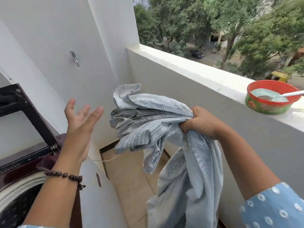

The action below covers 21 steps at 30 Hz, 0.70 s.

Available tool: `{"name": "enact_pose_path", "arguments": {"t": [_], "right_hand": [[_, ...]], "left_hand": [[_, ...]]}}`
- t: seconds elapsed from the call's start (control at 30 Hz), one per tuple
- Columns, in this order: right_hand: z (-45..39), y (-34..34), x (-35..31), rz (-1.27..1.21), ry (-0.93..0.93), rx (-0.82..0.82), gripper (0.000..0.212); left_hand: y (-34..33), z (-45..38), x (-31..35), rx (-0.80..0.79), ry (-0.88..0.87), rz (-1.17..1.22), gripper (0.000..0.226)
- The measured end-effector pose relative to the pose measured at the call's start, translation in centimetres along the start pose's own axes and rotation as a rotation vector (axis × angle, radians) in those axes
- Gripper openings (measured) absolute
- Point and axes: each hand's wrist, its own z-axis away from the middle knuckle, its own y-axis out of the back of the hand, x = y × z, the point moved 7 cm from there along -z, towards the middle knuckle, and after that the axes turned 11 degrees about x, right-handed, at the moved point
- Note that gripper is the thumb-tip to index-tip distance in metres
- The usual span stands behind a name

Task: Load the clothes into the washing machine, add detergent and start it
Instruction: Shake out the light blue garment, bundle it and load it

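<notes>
My right hand [199,121] grips a bunched light-blue patterned cloth [148,127] in mid-air over the balcony floor; part of it trails down below the hand. My left hand [80,122] is raised with fingers spread, palm toward the cloth, holding nothing. The top-loading washing machine [24,181] stands at lower left, its dark lid [28,122] raised and the drum opening showing under my left forearm. A red-rimmed green tub of pale detergent powder [271,99] with a metal spoon [289,94] in it sits on the ledge at right.
A white parapet ledge [189,65] runs along the right, with trees and a street far below. A metal hook [74,58] sticks out of the white wall ahead. Tan floor tiles [131,178] lie between machine and parapet.
</notes>
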Motion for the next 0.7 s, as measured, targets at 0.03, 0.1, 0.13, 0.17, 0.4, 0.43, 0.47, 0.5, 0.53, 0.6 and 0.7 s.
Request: {"name": "enact_pose_path", "arguments": {"t": [0.03,0.1,0.13,0.17,0.4,0.43,0.47,0.5,0.53,0.6,0.7], "right_hand": [[0.0,-0.1,-0.3,0.070,0.002,-0.015,0.034],[0.2,-1.0,-1.2,0.200,0.023,-0.063,0.026],[0.4,-1.8,-1.8,0.264,0.047,-0.096,0.023],[0.6,-2.7,-2.5,0.322,0.083,-0.129,0.022],[1.9,-4.2,-5.7,0.448,0.269,-0.176,0.021],[2.0,-3.8,-5.5,0.412,0.261,-0.171,0.020],[2.0,-3.5,-5.3,0.346,0.243,-0.168,0.020],[2.0,-3.2,-4.9,0.250,0.218,-0.162,0.022],[2.0,-3.1,-4.6,0.129,0.194,-0.152,0.025],[2.3,-3.1,-4.0,-0.130,0.176,-0.147,0.040],[3.4,-4.0,-2.7,-0.446,0.169,-0.227,0.066]], "left_hand": [[-0.3,0.7,1.7,-0.052,-0.143,-0.084,0.106],[-2.5,2.9,4.7,-0.225,-0.433,-0.298,0.114],[-4.1,4.3,5.6,-0.320,-0.569,-0.455,0.121],[-6.0,5.6,5.7,-0.410,-0.694,-0.638,0.129],[-12.3,6.1,-2.5,-0.799,-0.468,-1.008,0.139],[-12.2,5.7,-2.7,-0.751,-0.401,-0.895,0.130],[-12.0,5.3,-2.7,-0.694,-0.358,-0.788,0.120],[-11.8,5.0,-2.3,-0.645,-0.339,-0.696,0.112],[-11.7,4.8,-1.6,-0.608,-0.341,-0.612,0.105],[-11.5,4.1,0.0,-0.540,-0.357,-0.453,0.091],[-11.4,3.5,1.5,-0.508,-0.316,-0.209,0.080]]}}
